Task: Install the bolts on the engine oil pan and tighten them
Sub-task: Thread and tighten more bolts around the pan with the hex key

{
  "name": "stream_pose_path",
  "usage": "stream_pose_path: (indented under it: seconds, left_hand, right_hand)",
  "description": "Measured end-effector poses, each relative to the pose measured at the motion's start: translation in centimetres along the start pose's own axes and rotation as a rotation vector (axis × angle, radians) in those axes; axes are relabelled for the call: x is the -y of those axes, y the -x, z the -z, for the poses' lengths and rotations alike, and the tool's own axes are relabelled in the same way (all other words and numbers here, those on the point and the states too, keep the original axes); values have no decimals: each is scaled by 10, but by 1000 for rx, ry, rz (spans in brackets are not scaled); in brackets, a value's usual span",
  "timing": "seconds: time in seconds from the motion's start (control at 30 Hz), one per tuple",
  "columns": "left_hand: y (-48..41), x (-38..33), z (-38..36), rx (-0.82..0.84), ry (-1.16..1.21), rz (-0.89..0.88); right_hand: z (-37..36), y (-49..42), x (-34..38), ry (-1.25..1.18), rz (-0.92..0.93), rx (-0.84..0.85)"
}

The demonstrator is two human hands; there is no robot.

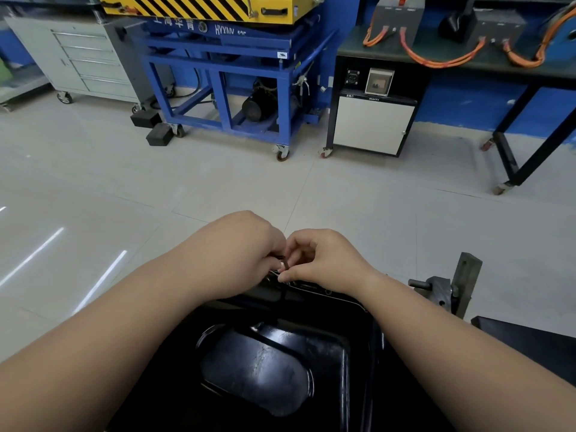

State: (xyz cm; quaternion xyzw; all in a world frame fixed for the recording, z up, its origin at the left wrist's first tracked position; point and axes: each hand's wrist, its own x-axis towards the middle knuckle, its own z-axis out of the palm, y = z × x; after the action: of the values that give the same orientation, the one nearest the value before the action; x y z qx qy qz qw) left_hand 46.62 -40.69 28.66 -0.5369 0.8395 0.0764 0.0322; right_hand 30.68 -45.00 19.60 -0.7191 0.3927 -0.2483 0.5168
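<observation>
The black engine oil pan (274, 363) fills the lower middle of the head view, its glossy domed bottom facing up. Both my hands meet over its far rim (314, 288). My left hand (243, 244) is curled, its fingertips closed on dark bolts. My right hand (324, 260) pinches a small dark bolt (285, 264) between thumb and fingers, held upright just above the flange. Where the bolt's tip sits is hidden by my fingers.
A grey metal engine stand bracket (448, 291) rises just right of the pan. Across the tiled floor stand a blue wheeled lift frame (224, 88), a grey drawer cabinet (81, 57) and a workbench with orange cables (442, 57).
</observation>
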Motion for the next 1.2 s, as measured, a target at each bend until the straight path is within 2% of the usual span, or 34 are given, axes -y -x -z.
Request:
stream_pose_path:
  seconds: [0.1, 0.2, 0.3, 0.37, 0.47, 0.6, 0.77, 0.97, 1.2]
  left_hand:
    - [-2, 2, 1, 0, -54, -80]
    - [-1, -1, 0, -35, -7, -59]
    - [1, -10, 9, -171, 185, 3]
    - [1, -16, 22, -245, 398, 58]
    - [-4, -28, 30, -198, 696, 128]
    - [-10, -38, 24, -70, 880, 192]
    - [-14, -43, 8, 16, 892, 234]
    - [-13, -39, -1, -21, 838, 229]
    - [-10, -34, -5, -59, 884, 272]
  right_hand:
    - [2, 2, 3, 21, 5, 10]
    - [4, 5, 8, 114, 24, 33]
    - [10, 12, 19, 45, 73, 1]
    - [21, 17, 27, -28, 113, -53]
    - [42, 27, 33, -25, 118, -52]
    - [52, 39, 25, 7, 31, -29]
    - [44, 42, 12, 100, 6, -58]
    - [41, 43, 2, 79, 4, -68]
    - [38, 43, 3, 26, 23, -104]
